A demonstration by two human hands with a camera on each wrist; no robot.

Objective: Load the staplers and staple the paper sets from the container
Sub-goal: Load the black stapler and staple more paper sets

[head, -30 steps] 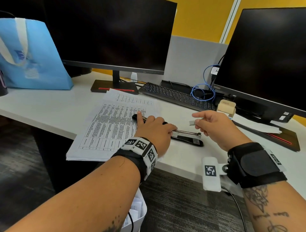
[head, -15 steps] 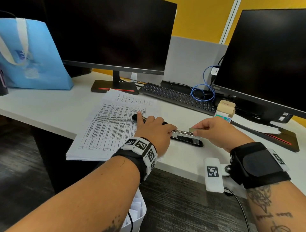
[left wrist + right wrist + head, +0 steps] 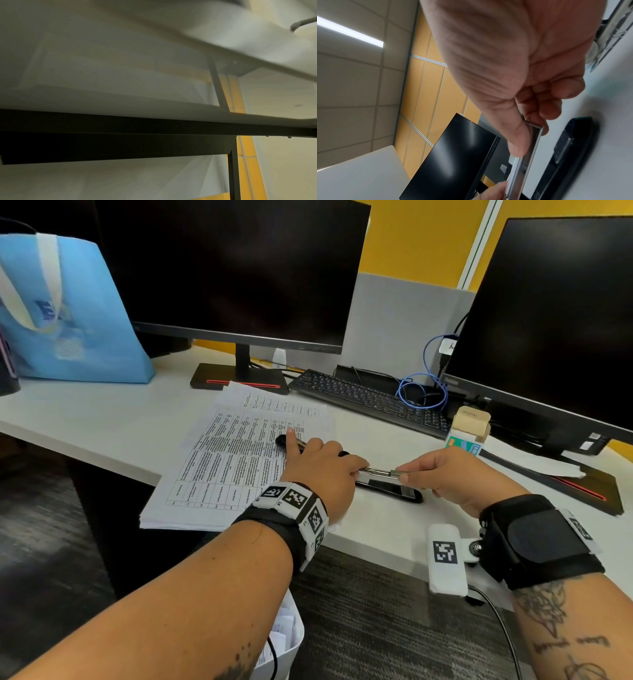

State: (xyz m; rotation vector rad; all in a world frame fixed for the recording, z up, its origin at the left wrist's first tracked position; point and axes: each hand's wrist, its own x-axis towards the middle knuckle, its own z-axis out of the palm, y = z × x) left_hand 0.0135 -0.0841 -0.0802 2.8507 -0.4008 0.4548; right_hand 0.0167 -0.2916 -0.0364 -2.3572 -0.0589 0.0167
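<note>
At frame centre the left hand [image 3: 322, 470] grips the opened stapler [image 3: 387, 486] lying on the white bench [image 3: 102, 419] beside the paper stack [image 3: 233, 467], while, rightward, the right hand [image 3: 455, 477] fingers pinch a staple strip [image 3: 399, 473] at its metal channel.

Middle of the stapler [image 3: 387, 486] hidden beneath the left hand [image 3: 322, 470]. Staple strip [image 3: 397, 472] mostly covered by the fingertips [image 3: 406, 475] of the right hand [image 3: 455, 477]; count of staples too small to tell. Print on the paper stack [image 3: 222, 470] illegible. White container [image 3: 286, 642] cut off by the lower edge. Left wrist view blurred, no hand visible.
</note>
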